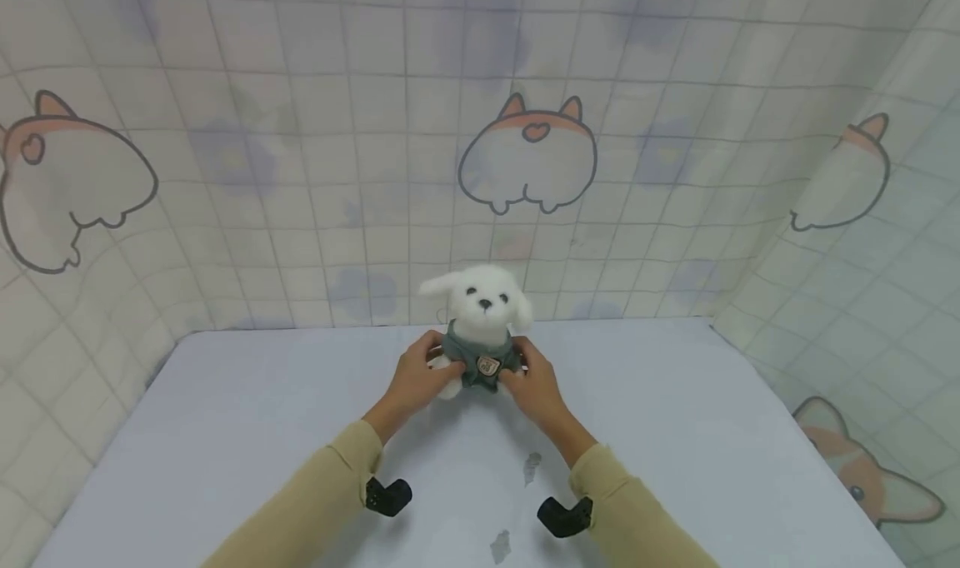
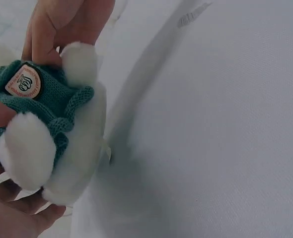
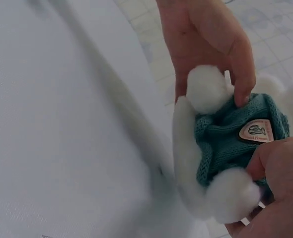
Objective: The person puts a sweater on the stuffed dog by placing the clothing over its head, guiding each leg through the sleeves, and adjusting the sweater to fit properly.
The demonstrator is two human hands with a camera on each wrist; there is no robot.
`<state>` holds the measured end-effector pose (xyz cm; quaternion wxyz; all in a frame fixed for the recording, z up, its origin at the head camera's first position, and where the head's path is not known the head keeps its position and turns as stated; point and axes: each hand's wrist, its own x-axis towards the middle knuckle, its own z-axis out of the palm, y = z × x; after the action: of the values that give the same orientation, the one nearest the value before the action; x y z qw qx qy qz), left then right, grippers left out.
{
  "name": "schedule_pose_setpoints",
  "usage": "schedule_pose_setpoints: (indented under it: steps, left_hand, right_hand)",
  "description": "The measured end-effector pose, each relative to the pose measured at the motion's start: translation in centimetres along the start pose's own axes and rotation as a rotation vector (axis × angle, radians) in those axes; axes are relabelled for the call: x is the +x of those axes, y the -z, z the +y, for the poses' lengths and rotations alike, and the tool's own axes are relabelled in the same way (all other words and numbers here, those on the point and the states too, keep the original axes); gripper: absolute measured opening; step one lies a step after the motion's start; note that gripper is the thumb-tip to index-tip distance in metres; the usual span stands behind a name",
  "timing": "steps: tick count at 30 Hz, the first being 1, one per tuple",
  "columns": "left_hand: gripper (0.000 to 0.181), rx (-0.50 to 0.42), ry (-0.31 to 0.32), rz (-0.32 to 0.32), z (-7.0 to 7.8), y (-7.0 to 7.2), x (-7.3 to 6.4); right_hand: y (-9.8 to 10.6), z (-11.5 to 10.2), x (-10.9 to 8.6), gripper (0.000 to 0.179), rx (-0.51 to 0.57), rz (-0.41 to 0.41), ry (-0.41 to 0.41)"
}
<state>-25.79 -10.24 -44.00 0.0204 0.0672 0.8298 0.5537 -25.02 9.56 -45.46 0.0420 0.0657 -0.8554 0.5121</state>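
Note:
A white plush dog in a green knitted sweater sits upright near the far edge of the table, facing me. On the sweater's chest is a small patch with a printed drawing. My left hand grips the toy's side, thumb on the sweater front and fingers behind. Opposite it, my right hand holds the other side the same way. Both wrist views show the thumbs pressing into the knit beside the round white paws. The toy's back is hidden.
The white table has two grey worn marks between my forearms. Behind it hangs a checked cloth printed with cartoon corgis, which also covers both sides. Black camera mounts sit on both wrists.

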Motion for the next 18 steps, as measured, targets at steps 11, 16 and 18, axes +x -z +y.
schedule_pose_setpoints:
  steps: [11, 16, 18]
  left_hand:
    - [0.040, 0.217, -0.109, 0.037, -2.1, -0.1, 0.3]
    - [0.040, 0.270, -0.165, 0.043, -3.2, 0.1, 0.5]
    - [0.042, 0.290, -0.180, 0.051, -3.6, 0.2, 0.7]
  right_hand:
    - [-1.4, 1.2, 0.3, 0.063, -0.117, -0.047, -0.007]
    - [-1.8, 1.8, 0.7, 0.063, -0.146, -0.030, 0.050]
    - [-1.9, 2.1, 1.0, 0.060, -0.148, -0.027, 0.063]
